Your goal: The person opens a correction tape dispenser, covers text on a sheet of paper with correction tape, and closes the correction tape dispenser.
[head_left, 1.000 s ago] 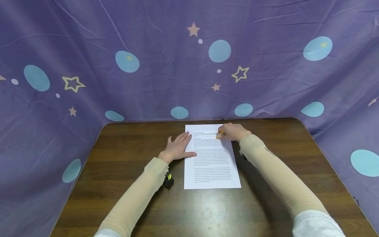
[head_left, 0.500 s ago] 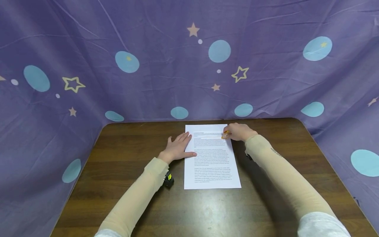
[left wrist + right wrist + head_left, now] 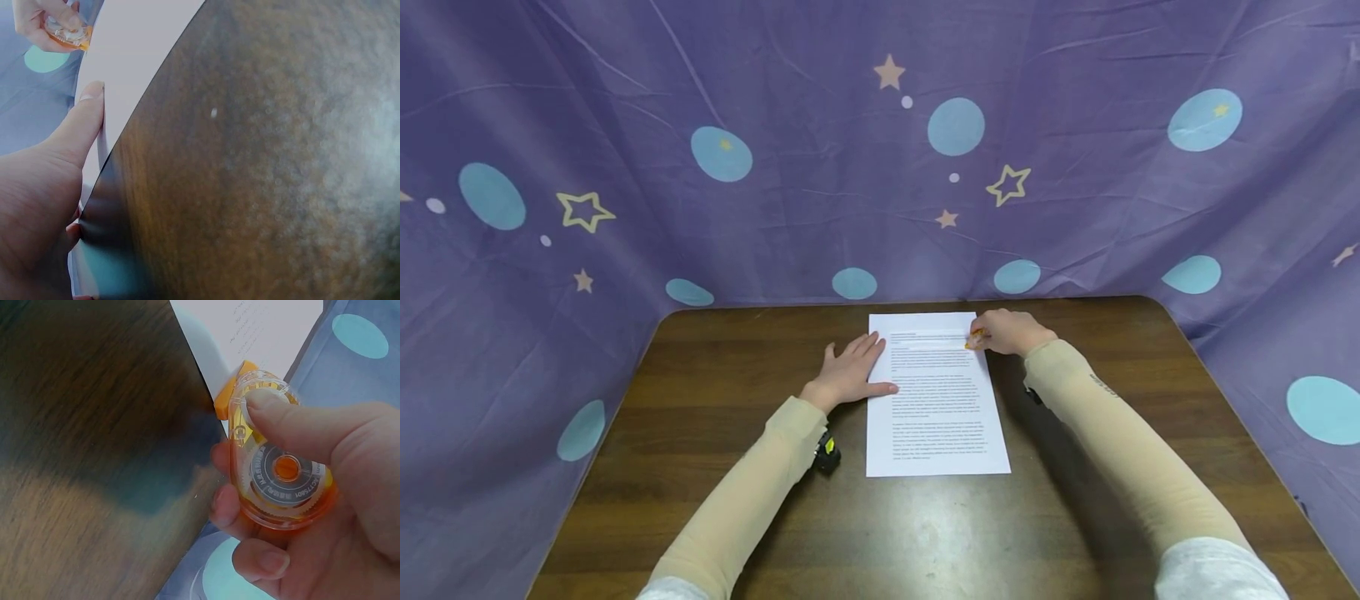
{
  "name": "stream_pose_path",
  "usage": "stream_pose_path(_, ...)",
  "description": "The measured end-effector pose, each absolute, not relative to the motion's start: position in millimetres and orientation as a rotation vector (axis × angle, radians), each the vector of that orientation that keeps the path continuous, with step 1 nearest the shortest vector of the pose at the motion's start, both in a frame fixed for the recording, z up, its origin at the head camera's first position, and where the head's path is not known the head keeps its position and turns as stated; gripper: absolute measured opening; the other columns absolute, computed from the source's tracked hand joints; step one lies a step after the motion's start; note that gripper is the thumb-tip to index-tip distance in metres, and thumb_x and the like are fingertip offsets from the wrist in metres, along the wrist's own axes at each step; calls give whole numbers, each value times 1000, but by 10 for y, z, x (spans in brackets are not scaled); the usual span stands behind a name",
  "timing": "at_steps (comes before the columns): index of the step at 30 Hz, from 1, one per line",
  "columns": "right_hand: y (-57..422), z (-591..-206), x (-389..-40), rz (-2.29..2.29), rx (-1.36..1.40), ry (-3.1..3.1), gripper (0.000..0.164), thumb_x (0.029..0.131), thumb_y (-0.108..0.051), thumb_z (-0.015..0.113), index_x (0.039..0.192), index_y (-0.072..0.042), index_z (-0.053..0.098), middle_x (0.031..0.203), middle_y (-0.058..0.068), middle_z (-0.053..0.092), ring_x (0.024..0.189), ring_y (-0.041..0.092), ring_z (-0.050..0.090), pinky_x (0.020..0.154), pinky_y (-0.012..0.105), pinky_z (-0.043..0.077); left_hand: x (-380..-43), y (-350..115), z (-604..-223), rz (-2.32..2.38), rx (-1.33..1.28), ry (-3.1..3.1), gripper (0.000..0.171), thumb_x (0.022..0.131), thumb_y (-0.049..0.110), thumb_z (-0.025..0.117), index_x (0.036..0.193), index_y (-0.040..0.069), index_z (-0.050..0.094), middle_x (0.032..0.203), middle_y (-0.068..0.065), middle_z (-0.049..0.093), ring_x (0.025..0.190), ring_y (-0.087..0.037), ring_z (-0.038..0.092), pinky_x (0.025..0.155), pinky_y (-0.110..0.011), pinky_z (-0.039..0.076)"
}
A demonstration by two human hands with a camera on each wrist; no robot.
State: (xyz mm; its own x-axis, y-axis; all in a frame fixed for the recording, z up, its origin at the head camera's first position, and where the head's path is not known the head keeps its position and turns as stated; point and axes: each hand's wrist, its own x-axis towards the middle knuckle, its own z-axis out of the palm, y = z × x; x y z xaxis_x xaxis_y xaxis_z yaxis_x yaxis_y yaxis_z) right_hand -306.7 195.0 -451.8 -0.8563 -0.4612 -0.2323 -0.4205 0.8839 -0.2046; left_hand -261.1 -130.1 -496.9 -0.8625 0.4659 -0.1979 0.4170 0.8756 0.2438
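Observation:
A printed sheet of paper (image 3: 940, 421) lies flat on the wooden table. My left hand (image 3: 847, 372) rests with spread, straight fingers across the sheet's left edge, its thumb and fingertips on the paper. At the upper right edge of the sheet, my right hand (image 3: 1011, 331) grips a correction tape dispenser (image 3: 275, 500). The right wrist view shows its clear and orange body, a toothed wheel inside and an orange tip (image 3: 226, 399) over the paper. The thumb presses on its upper face, and the other fingers curl beneath. Whether the tip touches the paper cannot be told.
A dark brown wooden table (image 3: 715, 433) reaches to a purple curtain (image 3: 820, 167) with blue spots and stars, which stands behind and at both sides. A small black device (image 3: 827, 454) sits on the left wrist.
My right hand has moved to the right along the upper text lines with the correction tape dispenser, stopping by the sheet's right edge. My left hand and the paper stay in place.

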Motion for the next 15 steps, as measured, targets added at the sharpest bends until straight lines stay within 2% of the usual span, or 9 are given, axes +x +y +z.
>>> stream_pose_path(10,1962,-4518,-3057,-208,-645,2792,13,98,-22,75,110,-17,76,110,4,73,99,25,67,80,54,54,-2596,-1292,-4938,289,667,2795,98,95,67,62,167,12,24,174,-10,16,160,-30,16,117,-75,11)
stream_pose_path(15,1971,-4525,-3049,-212,-626,2796,15,99,-20,73,113,-16,76,111,5,72,103,28,67,83,56,53,-2587,-1294,-4929,289,667,2791,99,95,67,62,167,11,24,174,-10,16,160,-30,16,117,-75,11)
